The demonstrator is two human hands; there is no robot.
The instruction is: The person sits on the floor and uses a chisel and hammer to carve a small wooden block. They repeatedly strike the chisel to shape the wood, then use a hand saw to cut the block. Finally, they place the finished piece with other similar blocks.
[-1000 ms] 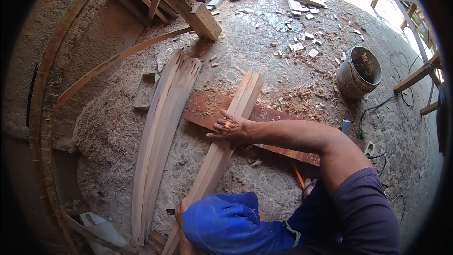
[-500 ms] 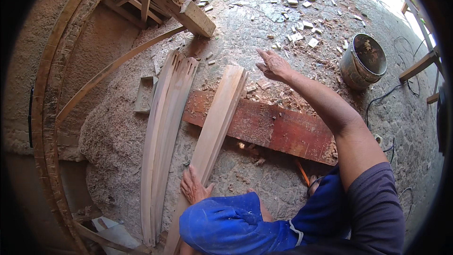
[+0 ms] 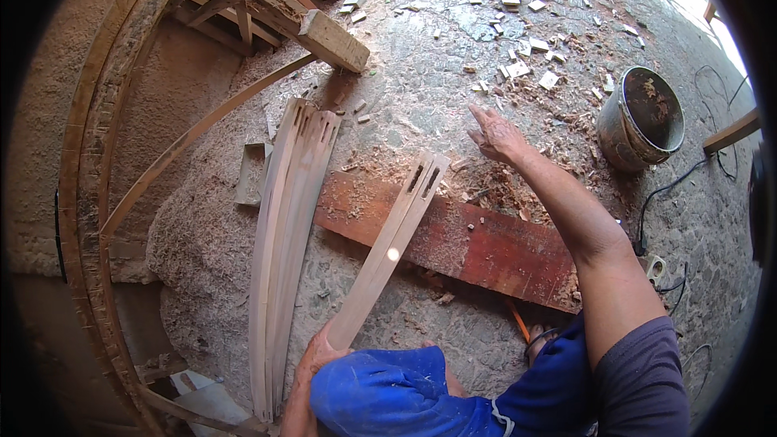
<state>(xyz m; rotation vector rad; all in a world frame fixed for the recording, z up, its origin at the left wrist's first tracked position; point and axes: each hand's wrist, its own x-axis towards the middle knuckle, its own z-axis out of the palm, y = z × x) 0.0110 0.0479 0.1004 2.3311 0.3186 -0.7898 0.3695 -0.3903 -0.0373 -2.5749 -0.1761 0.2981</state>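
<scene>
A pair of pale, slotted wooden pieces [image 3: 385, 252] lies side by side, slanting across a reddish plank [image 3: 356, 194]. Dark mortise slots show near their far ends. My left hand [image 3: 325, 341] grips them low down, beside my knee; its fingers are mostly hidden under and behind the wood. My right hand [image 3: 498, 136] is held out beyond the far ends, above the shavings, with fingers stretched and nothing in them. To the left rests a bundle of similar long, slightly curved wooden pieces [image 3: 279, 275], also slotted at the far end.
A dirty bucket [image 3: 641, 119] stands at the right near a black cable and socket [image 3: 652, 265]. Offcuts [image 3: 518, 70] and shavings litter the far floor. A timber frame [image 3: 332, 40] and curved strips [image 3: 202, 125] stand on the left. A small open box [image 3: 253, 172] sits beside the bundle.
The wooden pair has been turned, so its slotted faces now show, and its far end has swung right. My left hand has shifted down and around the wood. My right hand stays outstretched.
</scene>
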